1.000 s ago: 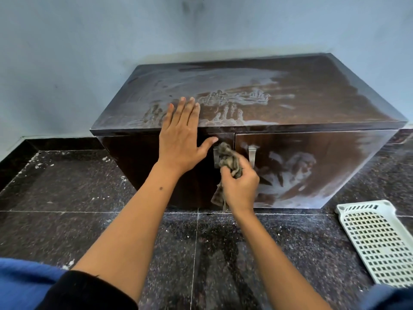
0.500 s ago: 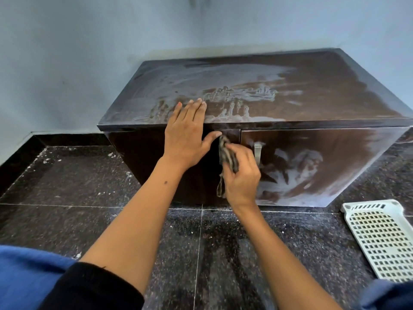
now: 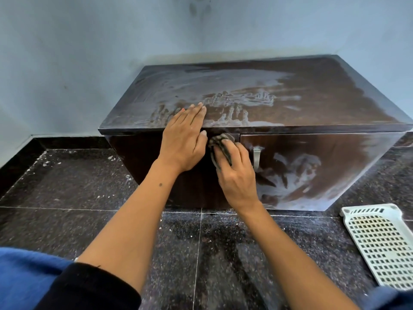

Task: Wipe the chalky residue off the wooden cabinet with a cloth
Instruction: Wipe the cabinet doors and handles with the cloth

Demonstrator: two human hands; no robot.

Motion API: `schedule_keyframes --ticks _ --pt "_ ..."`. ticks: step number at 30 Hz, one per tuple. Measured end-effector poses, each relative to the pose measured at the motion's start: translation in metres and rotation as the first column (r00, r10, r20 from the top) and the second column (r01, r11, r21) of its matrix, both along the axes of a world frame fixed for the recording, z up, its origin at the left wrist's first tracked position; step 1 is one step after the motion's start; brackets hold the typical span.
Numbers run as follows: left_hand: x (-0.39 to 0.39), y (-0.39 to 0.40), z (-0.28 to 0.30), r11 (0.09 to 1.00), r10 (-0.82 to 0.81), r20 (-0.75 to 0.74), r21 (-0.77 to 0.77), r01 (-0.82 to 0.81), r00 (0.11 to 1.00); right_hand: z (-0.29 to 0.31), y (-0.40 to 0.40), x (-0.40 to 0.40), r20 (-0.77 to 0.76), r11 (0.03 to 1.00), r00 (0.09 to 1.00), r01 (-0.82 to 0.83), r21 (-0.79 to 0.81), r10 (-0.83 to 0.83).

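Note:
A low dark wooden cabinet [image 3: 312, 101] stands against the pale wall, its top and right door smeared with white chalky residue and finger marks. My left hand [image 3: 184, 139] lies flat over the front edge of the top, fingers spread on the dusty surface. My right hand [image 3: 237, 173] presses a crumpled grey cloth [image 3: 220, 144] against the upper part of the front, at the seam between the two doors. The left door's handle is hidden behind that hand. The right door's metal handle [image 3: 256, 157] shows just right of it.
Dark speckled stone tiles [image 3: 67, 182] with white specks cover the floor around the cabinet. A white perforated plastic tray [image 3: 384, 247] lies on the floor at the lower right. My blue-clad knees show at both lower corners.
My right hand has carried the cloth upward from beside the handles to just under the top's front edge. My left hand stays flat on the edge.

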State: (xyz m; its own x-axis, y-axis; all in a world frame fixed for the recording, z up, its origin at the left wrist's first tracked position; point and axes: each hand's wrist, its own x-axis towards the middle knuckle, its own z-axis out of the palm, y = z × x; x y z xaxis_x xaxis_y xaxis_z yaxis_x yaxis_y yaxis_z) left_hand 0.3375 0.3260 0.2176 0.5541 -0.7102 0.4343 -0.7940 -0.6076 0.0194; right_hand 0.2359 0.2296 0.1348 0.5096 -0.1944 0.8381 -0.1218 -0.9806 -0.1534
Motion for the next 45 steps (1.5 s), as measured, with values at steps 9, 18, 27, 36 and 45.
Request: schedule_keyframes --ticks 9,18,27,36,45 --pt "0.0 -0.002 -0.002 0.999 0.01 -0.009 -0.05 -0.011 1.0 -0.006 0.034 0.014 0.093 0.91 0.969 0.178 0.374 -0.228" --pt "0.002 -0.003 -0.005 0.999 0.042 0.042 -0.008 -0.041 0.998 -0.023 0.019 0.003 0.022 0.966 0.99 0.128 0.224 -0.136" --pt "0.004 -0.007 -0.01 0.996 0.088 0.092 0.009 -0.089 0.992 0.004 0.029 0.002 0.036 0.851 0.971 0.191 0.489 -0.238" --pt "0.002 -0.008 -0.009 0.994 0.105 0.08 0.005 -0.106 0.991 -0.063 0.049 -0.023 -0.289 0.768 0.957 0.183 0.614 0.003" --pt "-0.002 -0.01 -0.006 0.991 0.12 0.08 0.049 -0.124 0.99 -0.016 0.015 -0.003 -0.046 0.941 0.989 0.151 0.302 -0.144"
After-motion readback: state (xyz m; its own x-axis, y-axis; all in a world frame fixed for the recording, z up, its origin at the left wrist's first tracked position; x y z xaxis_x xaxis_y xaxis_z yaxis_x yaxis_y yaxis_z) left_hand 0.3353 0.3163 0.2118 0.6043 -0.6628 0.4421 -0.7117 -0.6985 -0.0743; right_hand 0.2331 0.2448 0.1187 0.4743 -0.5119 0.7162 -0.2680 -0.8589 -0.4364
